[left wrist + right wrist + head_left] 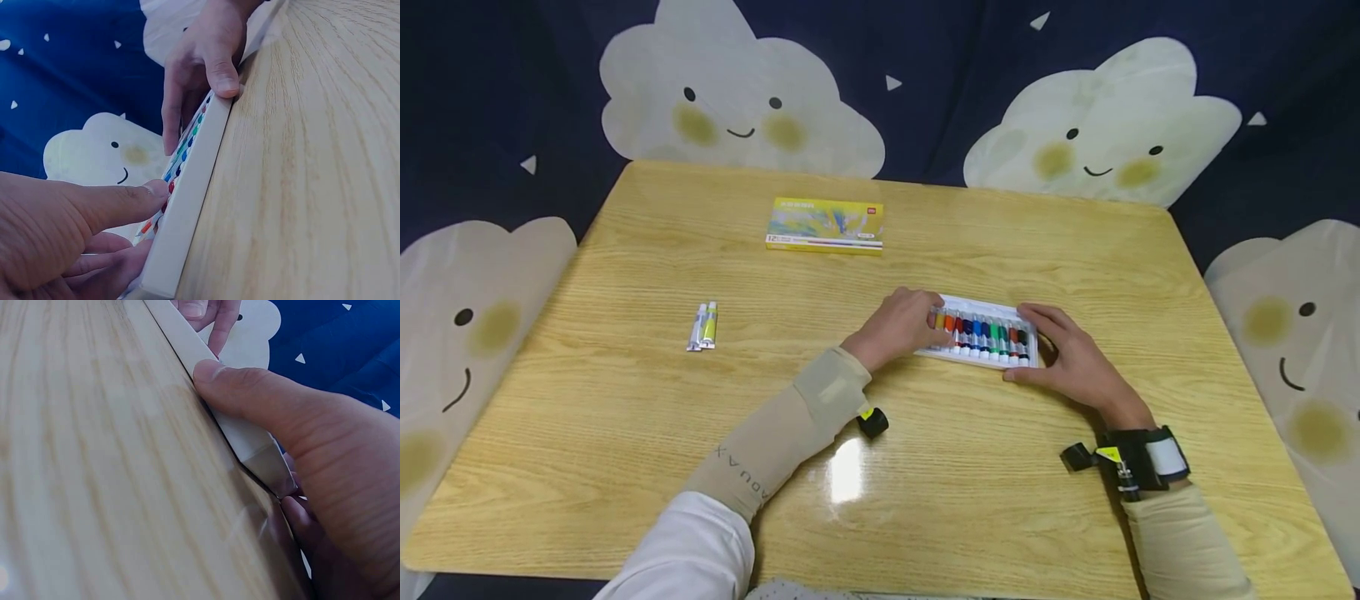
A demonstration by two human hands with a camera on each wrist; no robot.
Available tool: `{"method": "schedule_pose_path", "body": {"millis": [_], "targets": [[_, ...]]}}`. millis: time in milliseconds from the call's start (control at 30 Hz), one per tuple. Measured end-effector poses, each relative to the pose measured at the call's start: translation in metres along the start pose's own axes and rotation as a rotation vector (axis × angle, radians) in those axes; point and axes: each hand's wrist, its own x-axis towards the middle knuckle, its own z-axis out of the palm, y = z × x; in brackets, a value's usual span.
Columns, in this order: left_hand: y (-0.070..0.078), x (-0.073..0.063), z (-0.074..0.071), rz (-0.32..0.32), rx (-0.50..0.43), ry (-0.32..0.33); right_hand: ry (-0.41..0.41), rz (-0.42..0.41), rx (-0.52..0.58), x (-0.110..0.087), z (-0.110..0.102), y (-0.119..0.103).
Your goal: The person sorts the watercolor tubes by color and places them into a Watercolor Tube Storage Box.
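The tray (981, 307) of paint tubes (977, 327) lies on the counter (587, 417), somewhat right of the middle, its long sides running roughly along the far edge, so the whole row spreads sideways within reach. The person's right grip (1075, 358) is closed around the tray's right end, thumb on the near wall and fingers at the far side – a hold that probably keeps it from sliding or turning. The left grip (906, 327) covers the left end, its thumb reaching over the tubes and its fingers tucked in there; whether it pinches a tube I cannot tell. The tray's walls seem to keep the tubes in order, side by side. Towards the left edge, a silver tube (697, 327) and a yellow tube (708, 326) lie together, well apart from the tray. The box (825, 225) lies nearer the far edge – out of the way of both arms.
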Motion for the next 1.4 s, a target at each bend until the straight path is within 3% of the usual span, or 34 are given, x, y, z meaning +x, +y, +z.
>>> {"method": "schedule_pose_path", "body": {"millis": [567, 833, 1033, 1133, 1267, 1400], "targets": [[-0.001, -0.001, 0.000, 0.047, 0.018, 0.017, 0.012, -0.013, -0.005, 0.000, 0.003, 0.003], [0.000, 0.000, -0.005, 0.016, 0.049, -0.033, 0.009, -0.044, -0.013, -0.002, 0.001, 0.003], [0.001, -0.003, -0.013, 0.004, 0.017, -0.074, -0.001, -0.038, -0.010, -0.001, 0.000, 0.001], [-0.001, -0.004, -0.019, 0.024, 0.009, -0.054, -0.002, -0.032, -0.008, 0.000, 0.000, 0.001], [-0.007, -0.006, -0.029, 0.059, 0.032, 0.029, -0.001, -0.035, -0.010, 0.000, 0.000, 0.001], [-0.012, -0.007, -0.038, 0.036, 0.020, 0.075, -0.004, -0.019, -0.014, 0.001, 0.000, 0.001]]}}
